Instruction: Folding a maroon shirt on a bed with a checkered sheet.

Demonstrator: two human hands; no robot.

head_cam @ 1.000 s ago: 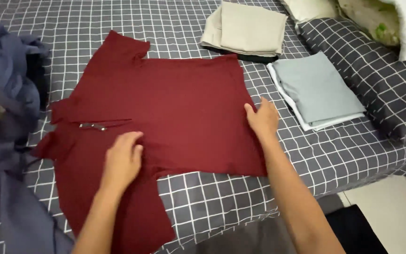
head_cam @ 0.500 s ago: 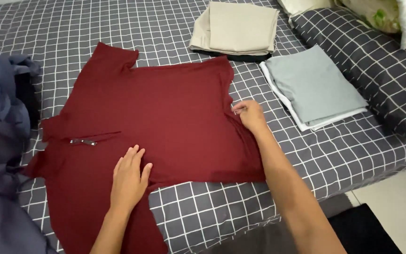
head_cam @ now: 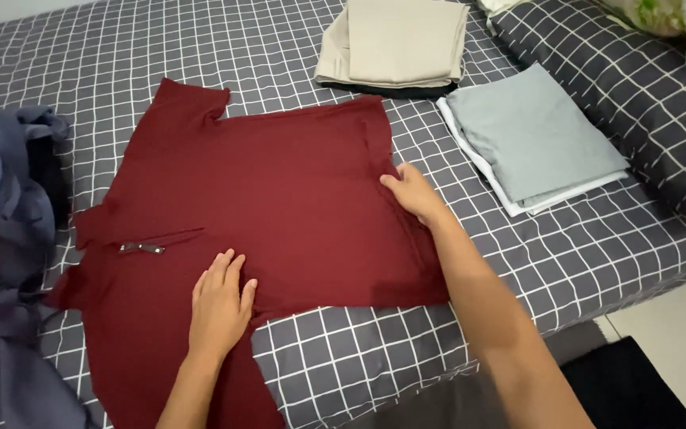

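A dark red polo shirt [head_cam: 271,191] lies spread flat on a bed with a grey, white-checked sheet [head_cam: 375,349]. Its collar and button placket point left, its hem right. My left hand [head_cam: 220,306] rests flat on the shirt's near part, fingers slightly apart. My right hand [head_cam: 410,193] lies on the hem at the shirt's right edge, fingers pressing the cloth; whether it pinches the fabric I cannot tell.
A folded beige garment [head_cam: 395,44] lies beyond the shirt. A folded grey and white stack [head_cam: 533,139] sits to the right, beside a checked pillow [head_cam: 645,103]. A heap of blue-grey clothes [head_cam: 1,238] fills the left. The bed edge and a dark mat [head_cam: 629,389] are at the lower right.
My right hand slid from the shirt's right edge inward along the hem. My left hand shifted slightly and flattened on the cloth. The view moved a little.
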